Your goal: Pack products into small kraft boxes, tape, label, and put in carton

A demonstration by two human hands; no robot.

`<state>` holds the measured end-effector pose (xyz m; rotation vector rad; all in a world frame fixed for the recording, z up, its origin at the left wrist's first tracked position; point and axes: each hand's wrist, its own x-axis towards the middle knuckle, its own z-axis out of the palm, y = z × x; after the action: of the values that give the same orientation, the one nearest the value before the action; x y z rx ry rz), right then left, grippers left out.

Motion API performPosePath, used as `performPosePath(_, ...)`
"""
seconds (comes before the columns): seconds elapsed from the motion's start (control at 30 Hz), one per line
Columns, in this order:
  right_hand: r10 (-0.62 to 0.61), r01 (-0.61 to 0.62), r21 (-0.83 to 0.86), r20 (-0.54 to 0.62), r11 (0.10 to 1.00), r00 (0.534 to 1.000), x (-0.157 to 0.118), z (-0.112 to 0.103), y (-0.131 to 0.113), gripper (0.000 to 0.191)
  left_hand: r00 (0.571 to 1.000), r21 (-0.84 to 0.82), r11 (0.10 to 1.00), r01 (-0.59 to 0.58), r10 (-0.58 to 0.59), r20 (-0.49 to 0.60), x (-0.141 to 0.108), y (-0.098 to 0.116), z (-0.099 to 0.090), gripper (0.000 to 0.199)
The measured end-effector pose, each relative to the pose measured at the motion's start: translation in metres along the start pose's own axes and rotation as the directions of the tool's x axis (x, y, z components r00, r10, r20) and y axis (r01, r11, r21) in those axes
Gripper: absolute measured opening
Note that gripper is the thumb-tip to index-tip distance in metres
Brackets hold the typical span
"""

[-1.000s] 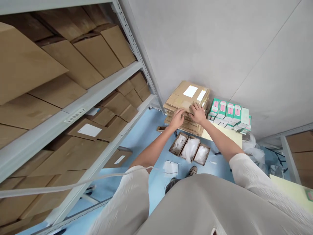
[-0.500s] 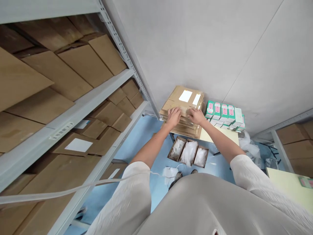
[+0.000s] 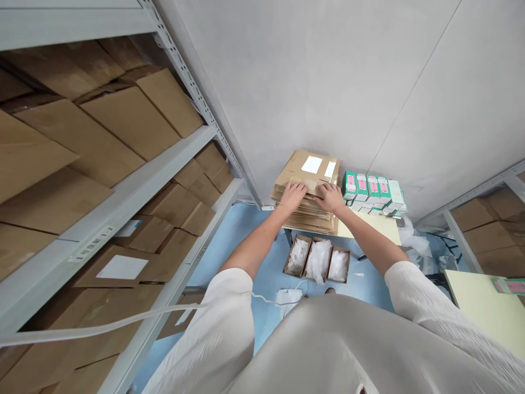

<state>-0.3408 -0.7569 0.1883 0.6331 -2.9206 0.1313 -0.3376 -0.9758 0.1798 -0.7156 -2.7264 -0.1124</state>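
Observation:
A stack of flattened cardboard boxes [image 3: 314, 221] lies on a pale yellow table against the wall. Two white labels show on the top flattened cardboard box [image 3: 293, 167]. My left hand [image 3: 292, 196] is closed on the near edge of that top piece, fingers above it. Beside it, my right hand [image 3: 329, 197] grips the same edge farther right, its fingers curled over the board. The undersides of both hands are partly hidden, as are the thumbs' exact positions.
Green-and-white boxes [image 3: 371, 189] stand in rows right of the stack. Three open cartons [image 3: 318, 260] with white plastic bags sit on the blue floor. Metal shelving [image 3: 164, 158] full of cartons rises at left. Another table [image 3: 479, 306] is at right. A pale cord [image 3: 102, 328] crosses low left.
The view has shifted slightly, so the stack and floor cartons appear a little lower. Both hands remain at the near edge of the top flattened cardboard box.

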Motion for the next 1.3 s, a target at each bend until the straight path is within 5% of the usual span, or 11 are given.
performPosePath(0.43, -0.204, 0.175, -0.154, -0.202, 0.972, 0.958, -0.025, -0.028, 0.011, 0.051, 0.980, -0.029, 0.989, -0.148, 0.143, -0.141, 0.002, 0.015, -0.024, 0.052)
performPosePath(0.57, -0.158, 0.127, -0.138, -0.246, 0.982, 0.956, -0.055, -0.036, 0.021, 0.052, 0.963, -0.094, 0.970, -0.224, 0.205, -0.176, 0.006, 0.026, -0.026, 0.054)
performPosePath(0.67, -0.053, 0.024, -0.126, -0.232, 0.992, 0.971, -0.087, -0.047, 0.031, 0.054, 0.942, -0.142, 0.944, -0.299, 0.269, -0.202, 0.019, 0.053, -0.027, 0.053)
performPosePath(0.83, 0.173, -0.195, -0.109, -0.183, 0.975, 0.968, -0.158, -0.069, 0.056, 0.062, 0.890, -0.197, 0.871, -0.450, 0.419, -0.181, 0.048, 0.133, -0.025, 0.053)
performPosePath(1.03, 0.372, -0.390, -0.109, -0.151, 0.914, 0.916, -0.268, -0.079, 0.108, 0.058, 0.783, -0.253, 0.741, -0.622, 0.600, -0.166, 0.068, 0.258, -0.009, 0.050)
performPosePath(1.3, 0.606, -0.615, -0.121, -0.106, 0.780, 0.789, -0.459, -0.082, 0.184, 0.053, 0.547, -0.294, 0.494, -0.818, 0.826, -0.135, 0.063, 0.463, 0.021, 0.051)
